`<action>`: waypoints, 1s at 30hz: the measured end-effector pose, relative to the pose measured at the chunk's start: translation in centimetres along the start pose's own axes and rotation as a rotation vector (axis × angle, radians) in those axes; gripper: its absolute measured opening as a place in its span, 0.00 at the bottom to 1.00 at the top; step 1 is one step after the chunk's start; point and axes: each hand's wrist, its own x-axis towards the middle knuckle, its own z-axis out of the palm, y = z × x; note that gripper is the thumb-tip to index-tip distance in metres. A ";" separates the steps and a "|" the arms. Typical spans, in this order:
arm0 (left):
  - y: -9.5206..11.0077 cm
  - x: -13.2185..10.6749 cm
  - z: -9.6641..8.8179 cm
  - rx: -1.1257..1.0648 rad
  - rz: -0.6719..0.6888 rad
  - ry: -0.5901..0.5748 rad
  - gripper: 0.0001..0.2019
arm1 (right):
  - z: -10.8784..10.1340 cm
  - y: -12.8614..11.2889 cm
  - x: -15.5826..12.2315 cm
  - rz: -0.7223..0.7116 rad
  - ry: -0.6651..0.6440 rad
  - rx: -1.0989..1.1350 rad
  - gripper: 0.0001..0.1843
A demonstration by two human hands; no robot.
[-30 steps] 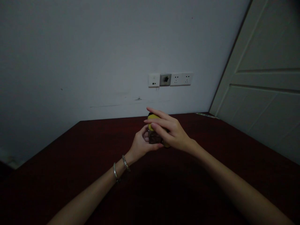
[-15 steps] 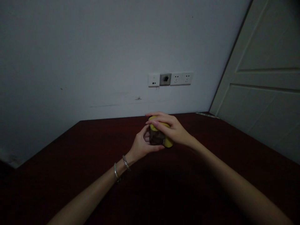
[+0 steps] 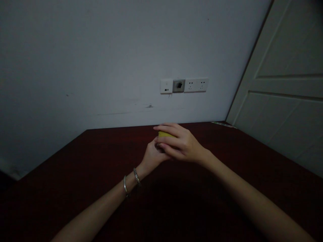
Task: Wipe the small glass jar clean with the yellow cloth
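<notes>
Well, we hold a small yellow-topped object (image 3: 165, 134) between both hands, just above the dark red table (image 3: 75, 168), a little past its middle toward 12 o'clock. Our right hand (image 3: 182, 145) comes in from 4 o'clock and lies over the top of it, with the fingers (image 3: 165, 128) curled across and pointing to 9 o'clock. Only a sliver of yellow shows beneath them. Our left hand (image 3: 150, 157) reaches up from 7 o'clock and closes on the lower part, pressed against the right hand's fingers. Both hands are clasped narrowly on the object.

The hands cover its body, so we cannot tell whether it is a container or what it might hold.

Two thin metal bracelets (image 3: 136, 175) sit on the left wrist, at 7 o'clock from that hand.

At 12 o'clock from the hands, a row of wall sockets (image 3: 184, 85) is set in the pale wall (image 3: 101, 60). A panelled door (image 3: 285, 101) stands at 2 o'clock. A pale strip (image 3: 223, 124) lies at the table's far edge, near the foot of the door.
</notes>
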 end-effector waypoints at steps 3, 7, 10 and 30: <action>-0.1 0.0 -0.1 -0.006 0.016 0.013 0.21 | 0.2 0.1 -0.1 0.003 0.022 0.041 0.12; -0.1 0.0 -0.2 -0.083 0.024 -0.039 0.28 | 0.3 0.2 0.0 0.132 0.096 0.218 0.12; -0.2 -0.1 -0.3 -0.082 0.075 -0.093 0.35 | 0.4 0.7 0.0 0.263 0.136 0.404 0.12; 0.8 -0.6 -0.1 0.008 0.042 -0.077 0.32 | -0.9 0.3 0.1 0.189 0.004 0.304 0.11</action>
